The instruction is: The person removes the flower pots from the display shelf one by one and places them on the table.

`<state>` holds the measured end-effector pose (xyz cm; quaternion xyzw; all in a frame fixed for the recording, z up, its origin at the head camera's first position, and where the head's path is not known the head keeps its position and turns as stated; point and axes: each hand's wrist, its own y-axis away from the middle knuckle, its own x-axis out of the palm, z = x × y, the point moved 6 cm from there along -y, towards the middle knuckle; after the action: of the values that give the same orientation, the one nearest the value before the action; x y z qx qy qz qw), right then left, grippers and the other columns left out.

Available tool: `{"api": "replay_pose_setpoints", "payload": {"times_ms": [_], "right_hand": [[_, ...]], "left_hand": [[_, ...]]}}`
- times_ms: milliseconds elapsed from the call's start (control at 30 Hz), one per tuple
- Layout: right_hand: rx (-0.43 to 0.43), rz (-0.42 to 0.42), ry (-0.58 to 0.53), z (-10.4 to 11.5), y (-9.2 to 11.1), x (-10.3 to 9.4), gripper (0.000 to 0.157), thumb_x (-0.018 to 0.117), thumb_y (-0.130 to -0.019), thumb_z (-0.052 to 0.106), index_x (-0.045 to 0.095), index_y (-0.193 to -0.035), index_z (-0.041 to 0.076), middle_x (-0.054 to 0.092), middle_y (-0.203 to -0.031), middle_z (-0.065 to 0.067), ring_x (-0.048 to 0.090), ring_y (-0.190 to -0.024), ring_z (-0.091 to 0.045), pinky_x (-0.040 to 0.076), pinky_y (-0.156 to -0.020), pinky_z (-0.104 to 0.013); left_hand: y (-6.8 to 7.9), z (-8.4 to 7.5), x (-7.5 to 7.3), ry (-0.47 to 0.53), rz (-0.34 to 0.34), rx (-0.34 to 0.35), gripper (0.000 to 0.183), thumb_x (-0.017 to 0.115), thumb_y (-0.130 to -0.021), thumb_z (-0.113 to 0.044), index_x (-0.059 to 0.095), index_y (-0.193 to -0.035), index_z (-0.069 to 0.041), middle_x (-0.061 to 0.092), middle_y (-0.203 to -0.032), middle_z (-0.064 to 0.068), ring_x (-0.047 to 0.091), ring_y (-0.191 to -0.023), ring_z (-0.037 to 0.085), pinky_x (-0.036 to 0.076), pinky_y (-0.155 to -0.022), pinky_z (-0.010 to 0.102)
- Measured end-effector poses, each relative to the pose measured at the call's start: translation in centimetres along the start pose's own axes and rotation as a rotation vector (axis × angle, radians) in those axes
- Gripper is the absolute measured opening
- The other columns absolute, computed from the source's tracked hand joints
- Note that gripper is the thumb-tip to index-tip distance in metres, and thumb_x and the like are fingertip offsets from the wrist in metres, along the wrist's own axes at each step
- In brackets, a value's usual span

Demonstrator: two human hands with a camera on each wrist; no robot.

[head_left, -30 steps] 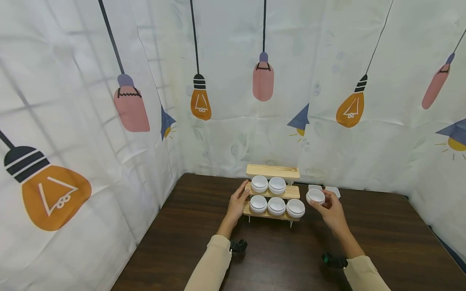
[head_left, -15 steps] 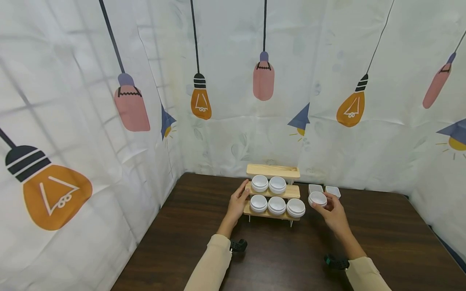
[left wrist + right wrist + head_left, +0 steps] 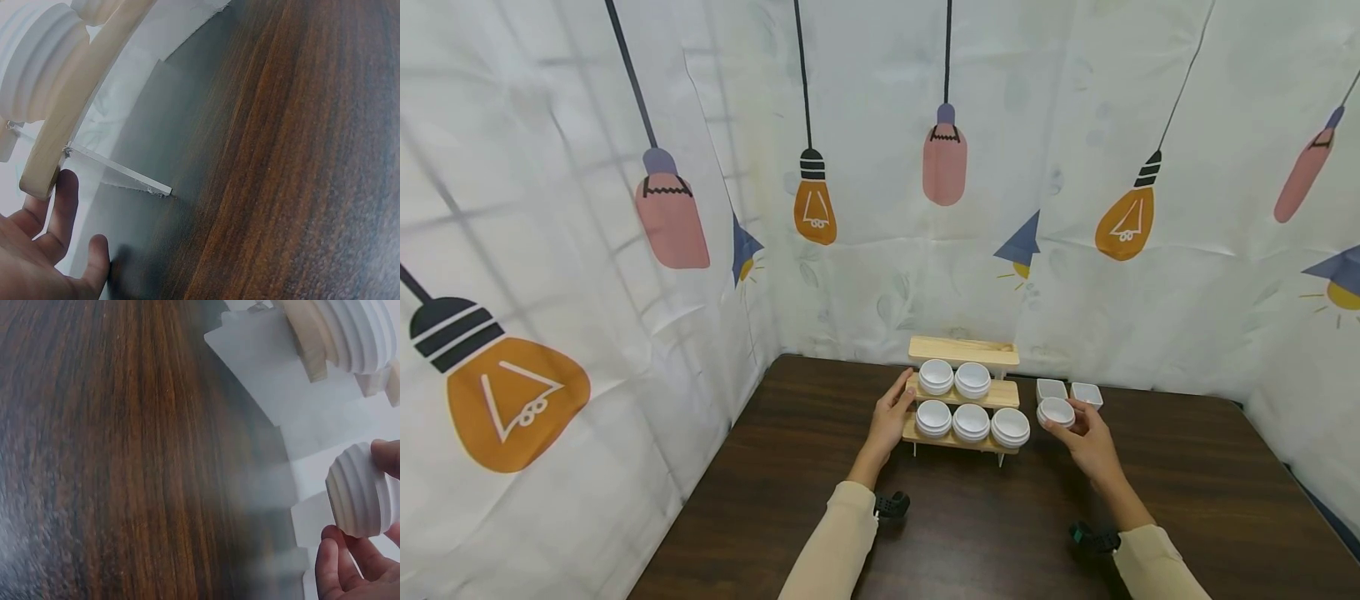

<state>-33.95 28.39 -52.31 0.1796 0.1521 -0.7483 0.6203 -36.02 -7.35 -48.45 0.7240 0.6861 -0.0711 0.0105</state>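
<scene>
In the head view a three-step wooden rack (image 3: 1007, 394) stands on a dark wood table. White round ribbed bowls (image 3: 971, 423) sit on its front and middle steps; the top step is bare. My left hand (image 3: 886, 423) holds the rack's left end, its fingertips against the board end (image 3: 41, 174) in the left wrist view. My right hand (image 3: 1088, 442) grips another white ribbed bowl (image 3: 1056, 412) by its side, right of the rack, thumb on one side and fingers on the other. In the right wrist view this bowl (image 3: 359, 490) is tilted.
Two white square dishes, one left (image 3: 1050, 388) and one right (image 3: 1087, 394), stand on the table (image 3: 985, 533) behind the held bowl. A printed fabric curtain (image 3: 880, 283) hangs along the back and left of the table. Thin rack legs (image 3: 119, 167) reach down to the table.
My right hand has shifted slightly right and down with the bowl, baring more of the square dish behind it. My left hand stays at the rack.
</scene>
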Motion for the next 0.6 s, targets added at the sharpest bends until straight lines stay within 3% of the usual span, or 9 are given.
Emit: {"api": "replay_pose_setpoints", "payload": {"times_ms": [200,433,600], "right_hand": [[-0.003,-0.003,0.011,-0.6,-0.3,0.0,0.075,0.074,-0.096,0.031,0.037,-0.153,0.000,0.051,-0.144,-0.030,0.055,-0.117,-0.031,0.044,-0.076,-0.016],[-0.023,-0.013,0.015,-1.2,-0.5,-0.2,0.068,0.076,-0.095,0.027,0.043,-0.149,0.001,0.055,-0.141,-0.028,0.053,-0.099,-0.009,0.045,-0.076,-0.016],[-0.019,0.000,0.022,-1.8,-0.7,-0.2,0.065,0.076,-0.095,0.027,0.045,-0.146,0.003,0.054,-0.142,-0.027,0.052,-0.100,-0.005,0.045,-0.078,-0.016]], "left_hand": [[-0.1,-0.1,0.0,0.005,0.008,0.024,0.049,0.051,-0.109,-0.023,0.044,-0.157,-0.014,0.051,-0.154,0.017,0.062,-0.113,0.022,0.051,-0.103,0.045],[-0.1,-0.1,0.0,0.018,0.018,0.016,0.049,0.051,-0.109,-0.023,0.044,-0.157,-0.016,0.054,-0.152,0.016,0.061,-0.103,0.014,0.051,-0.101,0.044],[-0.1,-0.1,0.0,0.019,0.014,0.012,0.049,0.051,-0.109,-0.023,0.045,-0.157,-0.016,0.056,-0.149,0.016,0.060,-0.098,0.011,0.051,-0.101,0.044]]}}
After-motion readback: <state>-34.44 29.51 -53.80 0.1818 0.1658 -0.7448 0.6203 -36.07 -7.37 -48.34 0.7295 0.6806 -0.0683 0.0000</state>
